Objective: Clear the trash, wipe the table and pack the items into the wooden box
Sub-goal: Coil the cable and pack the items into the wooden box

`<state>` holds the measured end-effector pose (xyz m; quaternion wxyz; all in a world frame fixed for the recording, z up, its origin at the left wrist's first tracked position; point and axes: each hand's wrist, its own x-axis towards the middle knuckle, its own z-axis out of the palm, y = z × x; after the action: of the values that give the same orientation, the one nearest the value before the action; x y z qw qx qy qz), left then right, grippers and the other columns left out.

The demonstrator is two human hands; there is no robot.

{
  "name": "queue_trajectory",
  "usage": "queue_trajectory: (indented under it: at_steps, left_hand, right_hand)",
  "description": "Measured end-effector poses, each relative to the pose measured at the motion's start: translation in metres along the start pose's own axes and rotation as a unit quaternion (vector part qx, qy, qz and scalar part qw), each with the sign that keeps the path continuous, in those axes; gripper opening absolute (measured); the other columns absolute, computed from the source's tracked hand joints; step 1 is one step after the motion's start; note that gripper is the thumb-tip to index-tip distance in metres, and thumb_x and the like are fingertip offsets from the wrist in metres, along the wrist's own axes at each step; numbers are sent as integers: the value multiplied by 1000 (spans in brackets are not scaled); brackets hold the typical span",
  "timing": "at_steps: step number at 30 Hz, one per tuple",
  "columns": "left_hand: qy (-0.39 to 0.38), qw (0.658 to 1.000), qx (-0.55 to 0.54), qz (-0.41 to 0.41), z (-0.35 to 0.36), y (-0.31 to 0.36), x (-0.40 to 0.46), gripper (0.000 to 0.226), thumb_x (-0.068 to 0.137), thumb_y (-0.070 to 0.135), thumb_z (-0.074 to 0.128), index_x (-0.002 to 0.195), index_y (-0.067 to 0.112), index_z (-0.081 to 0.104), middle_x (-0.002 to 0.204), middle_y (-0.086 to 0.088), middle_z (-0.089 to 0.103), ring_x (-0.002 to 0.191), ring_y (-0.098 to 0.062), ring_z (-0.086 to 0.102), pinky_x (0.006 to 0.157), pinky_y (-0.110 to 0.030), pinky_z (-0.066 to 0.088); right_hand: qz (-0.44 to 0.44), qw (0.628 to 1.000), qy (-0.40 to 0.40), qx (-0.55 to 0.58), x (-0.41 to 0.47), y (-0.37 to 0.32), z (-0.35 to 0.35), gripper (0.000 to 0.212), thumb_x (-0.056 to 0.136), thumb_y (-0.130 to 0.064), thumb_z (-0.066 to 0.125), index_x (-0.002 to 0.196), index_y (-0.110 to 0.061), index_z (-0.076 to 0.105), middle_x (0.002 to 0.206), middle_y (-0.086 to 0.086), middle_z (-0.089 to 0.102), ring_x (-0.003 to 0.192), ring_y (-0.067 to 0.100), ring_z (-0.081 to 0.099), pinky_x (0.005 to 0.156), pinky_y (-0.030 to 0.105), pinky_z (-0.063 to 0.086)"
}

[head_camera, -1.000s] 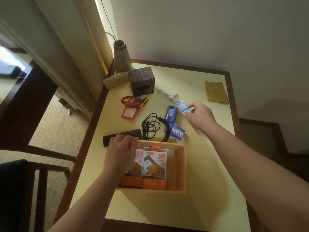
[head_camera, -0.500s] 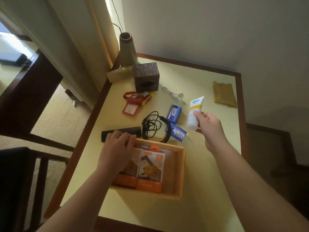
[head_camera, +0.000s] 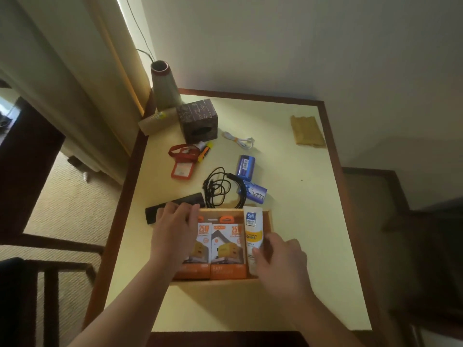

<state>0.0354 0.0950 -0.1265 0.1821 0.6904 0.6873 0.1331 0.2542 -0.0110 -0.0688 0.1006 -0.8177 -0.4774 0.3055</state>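
Now white tube (head_camera: 253,231) lengthwise in wooden box (head_camera: 268,219), crimped end away.

Cream table (head_camera: 288,284), dark wood rim. Centre: wooden box (head_camera: 220,282). Above it: black cable (head_camera: 220,187), two blue packets (head_camera: 246,165), black bar (head_camera: 160,211), red badge holder (head_camera: 181,164), white cable (head_camera: 238,140). Upper left: patterned box (head_camera: 198,120), cone vase (head_camera: 164,87). Upper right: yellow cloth (head_camera: 307,131).
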Motion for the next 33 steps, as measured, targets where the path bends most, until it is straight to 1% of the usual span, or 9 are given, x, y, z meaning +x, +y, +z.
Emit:
queue_trajectory:
  at_steps: [3, 7, 12, 15, 18, 21, 25, 30, 33]
  left_hand:
    - [-10, 1000, -12, -14, -1, 1, 0, 40, 108, 51, 35, 116, 26, 65, 110, 2, 62, 103, -15, 44, 87, -31, 40]
    - [-25, 1000, -4, -17, -2, 2, 2, 45, 108, 53, 30, 121, 26, 64, 116, 0, 61, 112, -20, 48, 96, -39, 47]
    - [-22, 1000, 1, -7, -4, 2, 2, 47, 107, 53, 28, 117, 26, 65, 114, -2, 62, 109, -20, 49, 95, -39, 47]
    - [-16, 1000, 6, -2, -3, 1, 2, 45, 108, 52, 30, 115, 25, 65, 111, -2, 62, 106, -19, 49, 92, -37, 46]
    - [-14, 1000, 8, 2, -3, 0, 2, 45, 108, 52, 30, 115, 25, 65, 110, -2, 62, 105, -19, 49, 91, -37, 45]
    - [-10, 1000, 1, -7, -3, 2, 1, 44, 108, 52, 31, 117, 26, 65, 111, -1, 61, 104, -17, 48, 92, -38, 48]
    - [-11, 1000, -1, -6, -1, 2, -1, 43, 108, 52, 31, 118, 27, 65, 110, 2, 59, 100, -13, 40, 94, -37, 47]
    - [-6, 1000, -21, -10, -2, 2, 0, 42, 108, 51, 34, 120, 26, 66, 113, 0, 59, 105, -15, 41, 96, -40, 48]
    - [-8, 1000, -15, -13, 1, 0, 0, 41, 108, 52, 36, 121, 27, 66, 116, 1, 62, 106, -15, 44, 92, -36, 46]
  right_hand:
    - [-2, 994, 20, -108, -6, -17, 1, 39, 102, -55, 48, 138, -44, 35, 118, -10, 57, 109, 13, 47, 94, 34, 44]
    - [-11, 979, 35, -201, -8, -29, 11, 20, 103, -50, 47, 118, -39, 53, 118, -15, 64, 111, 14, 48, 94, 40, 39]
    - [-79, 981, 62, -164, -9, -34, 18, 44, 106, -43, 50, 149, -37, 44, 145, -14, 53, 133, 11, 45, 113, 33, 37]
    - [-200, 957, 15, -210, -3, -34, 15, 48, 106, -41, 53, 153, -36, 47, 156, -12, 51, 150, 12, 35, 126, 36, 5]
    - [-299, 882, -27, -365, 20, -19, 11, 55, 99, -50, 57, 149, -29, 55, 145, 1, 64, 150, 25, 40, 125, 52, -19]
    - [-367, 797, -97, -469, 39, -5, 4, 53, 105, -53, 40, 150, -27, 52, 139, 3, 68, 144, 26, 46, 124, 59, 1]
    - [-355, 762, -175, -513, 44, -20, -5, 52, 105, -55, 41, 144, -26, 59, 139, 1, 67, 144, 24, 47, 127, 53, 4]
    - [-317, 778, -223, -494, 61, -32, -15, 22, 97, -34, 54, 96, -25, 74, 89, -5, 73, 98, 18, 65, 123, 42, 27]
    - [-293, 834, -225, -411, 73, -32, -29, 23, 91, -30, 55, 102, -28, 76, 90, -8, 72, 92, 16, 66, 94, 36, 56]
